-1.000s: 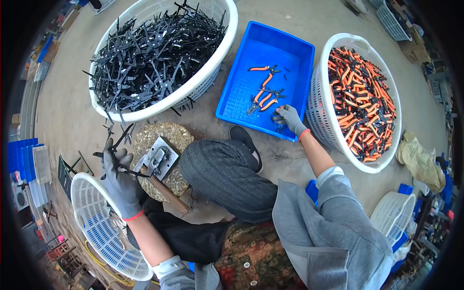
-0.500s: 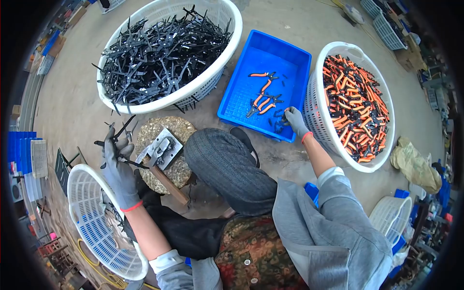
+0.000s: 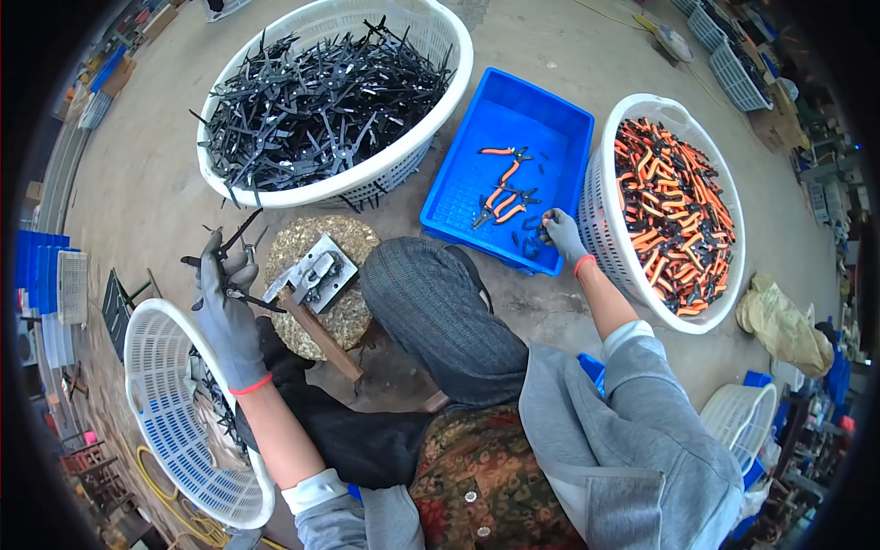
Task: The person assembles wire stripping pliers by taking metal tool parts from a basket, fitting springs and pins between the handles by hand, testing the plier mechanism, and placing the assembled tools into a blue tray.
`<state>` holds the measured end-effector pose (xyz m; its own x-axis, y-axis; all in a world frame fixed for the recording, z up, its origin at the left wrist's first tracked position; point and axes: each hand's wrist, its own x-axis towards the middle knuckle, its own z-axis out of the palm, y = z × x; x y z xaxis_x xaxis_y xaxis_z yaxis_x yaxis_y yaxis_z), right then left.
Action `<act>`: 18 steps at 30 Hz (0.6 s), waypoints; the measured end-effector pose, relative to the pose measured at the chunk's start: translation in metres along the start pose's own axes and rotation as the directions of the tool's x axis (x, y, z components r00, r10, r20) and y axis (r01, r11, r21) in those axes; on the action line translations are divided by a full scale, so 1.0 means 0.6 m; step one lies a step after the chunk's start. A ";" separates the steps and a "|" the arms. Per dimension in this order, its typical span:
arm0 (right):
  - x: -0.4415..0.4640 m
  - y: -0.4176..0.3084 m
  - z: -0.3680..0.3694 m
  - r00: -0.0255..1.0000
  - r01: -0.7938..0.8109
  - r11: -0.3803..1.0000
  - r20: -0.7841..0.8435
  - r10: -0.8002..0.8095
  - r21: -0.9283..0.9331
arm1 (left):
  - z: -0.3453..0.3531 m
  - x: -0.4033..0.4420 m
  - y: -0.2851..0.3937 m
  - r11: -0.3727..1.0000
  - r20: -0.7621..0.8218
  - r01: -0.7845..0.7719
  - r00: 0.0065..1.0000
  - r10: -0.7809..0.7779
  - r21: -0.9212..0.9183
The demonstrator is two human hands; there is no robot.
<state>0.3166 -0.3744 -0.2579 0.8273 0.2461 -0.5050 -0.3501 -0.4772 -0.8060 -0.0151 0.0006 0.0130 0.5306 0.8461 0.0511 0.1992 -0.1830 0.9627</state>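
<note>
Gloved in grey, my left hand (image 3: 225,302) is closed round black plier parts (image 3: 240,229) at the left, beside a round stone block (image 3: 293,246). On that block lie a metal block (image 3: 321,275) and a hammer (image 3: 325,341) with a wooden handle. My right hand (image 3: 564,234), also gloved, reaches over the near right corner of a blue tray (image 3: 477,119), its fingers pressed together near small dark pieces (image 3: 530,246). What they hold, if anything, is too small to name. Several orange-handled pliers (image 3: 506,203) lie in the tray.
A white basket (image 3: 463,82) heaped with black plier parts stands at the upper left. Right of the tray is a white basket (image 3: 600,211) full of orange-handled pliers. Another white basket (image 3: 151,403) is at lower left. My knee (image 3: 422,302) is between my hands.
The view has shifted slightly. My right hand has drawn a little towards the tray's right edge, above the small dark pieces. My left hand keeps its hold on the black plier parts.
</note>
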 end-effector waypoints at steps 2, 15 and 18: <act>-0.003 -0.005 0.004 0.999 -0.017 1.000 -0.040 0.016 -0.012 | -0.002 0.002 -0.004 1.000 0.004 -0.003 1.000 0.003 -0.021; -0.032 0.087 0.028 0.899 0.230 0.281 0.093 -0.427 -0.932 | 0.010 0.003 -0.009 0.992 -0.053 0.059 0.996 -0.065 -0.115; -0.043 0.099 0.035 0.912 0.235 0.347 0.083 -0.402 -0.908 | 0.015 0.003 -0.009 0.993 -0.076 0.044 0.996 -0.053 -0.113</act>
<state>0.2655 -0.3914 -0.2994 0.8587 0.4861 -0.1624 0.4723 -0.8735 -0.1178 -0.0080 -0.0016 0.0058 0.4555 0.8900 0.0200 0.1276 -0.0876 0.9880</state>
